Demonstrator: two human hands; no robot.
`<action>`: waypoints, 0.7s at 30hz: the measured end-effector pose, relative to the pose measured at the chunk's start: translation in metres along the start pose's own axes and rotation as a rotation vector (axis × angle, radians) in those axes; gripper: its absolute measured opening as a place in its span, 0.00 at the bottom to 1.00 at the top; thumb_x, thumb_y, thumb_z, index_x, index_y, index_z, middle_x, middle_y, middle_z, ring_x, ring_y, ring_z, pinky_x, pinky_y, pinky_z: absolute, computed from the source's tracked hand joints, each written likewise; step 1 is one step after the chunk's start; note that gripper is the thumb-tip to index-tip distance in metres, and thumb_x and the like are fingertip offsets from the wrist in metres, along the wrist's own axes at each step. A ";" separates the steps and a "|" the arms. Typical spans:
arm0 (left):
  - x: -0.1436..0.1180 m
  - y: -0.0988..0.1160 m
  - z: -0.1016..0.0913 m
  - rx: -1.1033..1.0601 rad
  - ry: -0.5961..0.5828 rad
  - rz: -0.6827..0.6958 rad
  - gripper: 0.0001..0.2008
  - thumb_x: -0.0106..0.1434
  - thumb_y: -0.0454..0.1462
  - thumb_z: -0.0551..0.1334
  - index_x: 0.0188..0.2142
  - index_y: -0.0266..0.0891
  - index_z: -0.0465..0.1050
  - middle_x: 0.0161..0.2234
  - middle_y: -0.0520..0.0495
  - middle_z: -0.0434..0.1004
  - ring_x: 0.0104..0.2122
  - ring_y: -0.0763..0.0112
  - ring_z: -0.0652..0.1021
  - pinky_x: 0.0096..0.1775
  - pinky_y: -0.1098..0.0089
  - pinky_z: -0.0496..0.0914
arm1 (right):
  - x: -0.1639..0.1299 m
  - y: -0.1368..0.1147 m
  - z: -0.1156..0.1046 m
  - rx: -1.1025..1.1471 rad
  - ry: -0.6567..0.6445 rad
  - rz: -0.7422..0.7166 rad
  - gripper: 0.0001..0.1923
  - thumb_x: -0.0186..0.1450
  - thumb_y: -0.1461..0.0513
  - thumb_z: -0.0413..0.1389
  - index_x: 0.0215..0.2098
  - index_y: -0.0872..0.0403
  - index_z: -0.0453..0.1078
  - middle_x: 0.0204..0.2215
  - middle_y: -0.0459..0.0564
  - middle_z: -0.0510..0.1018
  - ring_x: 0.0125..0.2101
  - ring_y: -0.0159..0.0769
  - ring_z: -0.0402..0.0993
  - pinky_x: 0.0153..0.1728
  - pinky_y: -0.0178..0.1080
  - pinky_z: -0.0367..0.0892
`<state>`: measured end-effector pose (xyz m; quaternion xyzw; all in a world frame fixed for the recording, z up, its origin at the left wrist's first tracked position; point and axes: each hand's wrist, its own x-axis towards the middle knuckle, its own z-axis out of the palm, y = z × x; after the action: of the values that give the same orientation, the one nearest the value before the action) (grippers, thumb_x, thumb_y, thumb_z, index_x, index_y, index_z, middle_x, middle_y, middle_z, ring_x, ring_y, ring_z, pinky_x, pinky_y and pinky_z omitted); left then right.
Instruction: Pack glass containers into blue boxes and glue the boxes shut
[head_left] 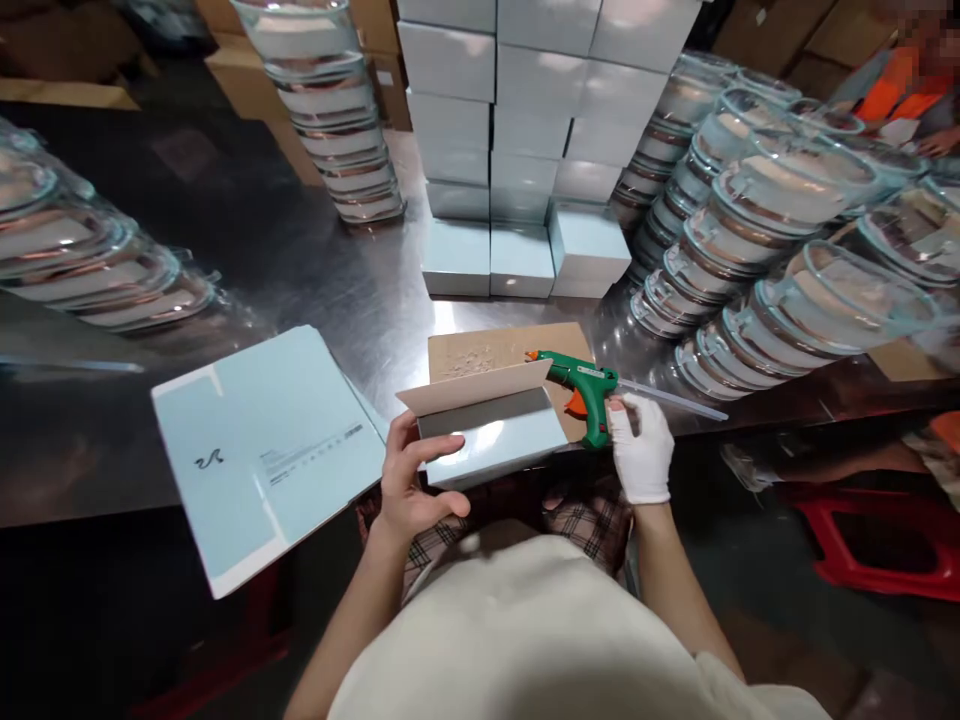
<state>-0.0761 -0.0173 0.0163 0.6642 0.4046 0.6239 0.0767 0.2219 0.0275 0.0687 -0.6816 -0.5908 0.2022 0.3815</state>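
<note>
On glossy steel, bare left hand (411, 490) clamps pale-blue cardboard box (491, 430); gloved right hand (640, 450) grips green glue gun (585, 385).

The worktop (315, 250) is a shiny metal surface. On it stand stacked pale blue boxes (525, 150) at the back, and leaning rows of glass lids (750, 220) at the right and left. A flat pale blue carton sheet (262, 450) lies over the near edge. A brown cardboard piece (487, 352) lies in the middle, with a green glue gun (581, 385) on it.
</note>
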 end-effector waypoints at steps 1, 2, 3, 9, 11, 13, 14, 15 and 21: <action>0.000 -0.002 0.001 0.014 -0.011 0.013 0.31 0.61 0.64 0.67 0.47 0.42 0.81 0.52 0.41 0.72 0.56 0.55 0.77 0.55 0.60 0.72 | 0.005 0.008 -0.003 -0.166 0.012 0.073 0.22 0.69 0.45 0.55 0.45 0.53 0.76 0.48 0.63 0.81 0.53 0.56 0.77 0.60 0.58 0.70; 0.000 -0.005 0.003 0.023 -0.018 0.026 0.29 0.61 0.62 0.69 0.48 0.43 0.80 0.51 0.42 0.73 0.56 0.55 0.76 0.56 0.59 0.72 | 0.011 0.014 -0.005 -0.280 -0.033 0.155 0.21 0.66 0.46 0.58 0.46 0.54 0.77 0.49 0.64 0.81 0.53 0.59 0.77 0.59 0.59 0.69; 0.000 -0.008 0.006 0.028 -0.015 0.037 0.27 0.61 0.59 0.71 0.48 0.43 0.78 0.49 0.43 0.73 0.56 0.56 0.76 0.57 0.59 0.71 | 0.018 0.018 -0.004 -0.335 -0.114 0.235 0.21 0.63 0.48 0.62 0.46 0.54 0.77 0.49 0.64 0.81 0.52 0.60 0.78 0.58 0.58 0.70; 0.002 -0.003 0.019 0.035 0.179 0.023 0.18 0.65 0.52 0.70 0.45 0.44 0.77 0.42 0.47 0.74 0.56 0.55 0.75 0.62 0.54 0.66 | 0.051 0.025 0.008 -0.116 -0.273 0.450 0.08 0.50 0.61 0.66 0.27 0.55 0.75 0.24 0.51 0.79 0.34 0.46 0.80 0.37 0.39 0.72; -0.002 0.009 0.017 0.032 0.212 -0.055 0.17 0.64 0.51 0.71 0.45 0.45 0.78 0.42 0.47 0.75 0.58 0.55 0.74 0.63 0.55 0.65 | 0.049 0.026 0.006 0.006 -0.256 0.467 0.07 0.52 0.59 0.63 0.25 0.55 0.71 0.18 0.46 0.73 0.25 0.39 0.75 0.28 0.37 0.68; -0.010 0.023 0.017 0.015 0.195 -0.184 0.16 0.64 0.50 0.71 0.46 0.46 0.79 0.43 0.47 0.76 0.59 0.55 0.74 0.63 0.57 0.65 | 0.040 0.023 0.002 0.098 -0.201 0.459 0.09 0.53 0.58 0.60 0.29 0.54 0.69 0.19 0.44 0.72 0.21 0.34 0.70 0.24 0.35 0.67; -0.014 0.028 0.019 0.006 0.177 -0.266 0.16 0.64 0.51 0.71 0.46 0.47 0.79 0.45 0.47 0.77 0.59 0.55 0.74 0.63 0.58 0.65 | 0.034 0.020 -0.001 0.144 -0.150 0.437 0.10 0.54 0.57 0.60 0.32 0.53 0.67 0.20 0.43 0.73 0.21 0.32 0.70 0.24 0.35 0.68; -0.018 0.032 0.022 -0.001 0.156 -0.350 0.16 0.65 0.51 0.71 0.46 0.47 0.80 0.47 0.47 0.77 0.58 0.56 0.74 0.62 0.59 0.66 | 0.027 0.016 -0.005 0.216 -0.075 0.397 0.13 0.53 0.56 0.61 0.34 0.52 0.66 0.23 0.42 0.75 0.22 0.31 0.71 0.25 0.34 0.69; -0.017 0.038 0.050 -0.046 0.099 -0.516 0.17 0.64 0.51 0.72 0.46 0.45 0.81 0.51 0.44 0.76 0.58 0.57 0.74 0.58 0.62 0.69 | -0.009 -0.021 -0.034 0.784 -0.133 0.248 0.22 0.52 0.53 0.71 0.40 0.53 0.73 0.20 0.41 0.76 0.17 0.31 0.68 0.18 0.34 0.65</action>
<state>-0.0132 -0.0331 0.0159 0.5059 0.5497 0.6242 0.2284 0.2315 0.0093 0.1043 -0.5362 -0.4061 0.4997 0.5458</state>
